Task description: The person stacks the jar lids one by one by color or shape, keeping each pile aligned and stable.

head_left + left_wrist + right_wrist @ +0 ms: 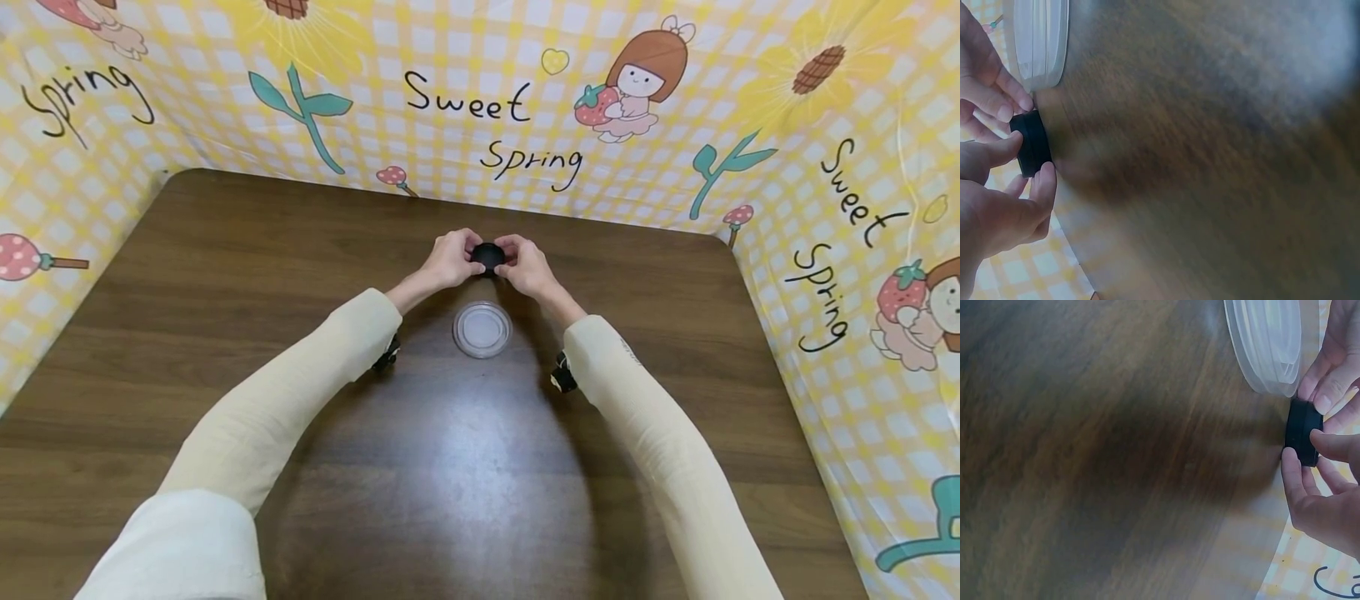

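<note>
A small round black piece [488, 257], like a flat-topped disc with a seam round its side, is between my two hands. My left hand [452, 259] grips its left side, thumb on the near upper part and fingers lower down. On the opposite side my right hand [527, 267] pinches it in much the same way. In the left wrist view the black piece [1031, 144] stands close to the wood; I cannot tell whether it touches it. Nearer to me lies a clear round plastic container [482, 329], apart from both hands. The right wrist view shows its stepped wall [1266, 347].
Brown wood-grain table [300, 242] spreads beneath the hands. A yellow checked cloth [465, 50] with printed flowers and lettering walls off the back and both sides. Dark wrist cameras [562, 373] hang under the sleeves.
</note>
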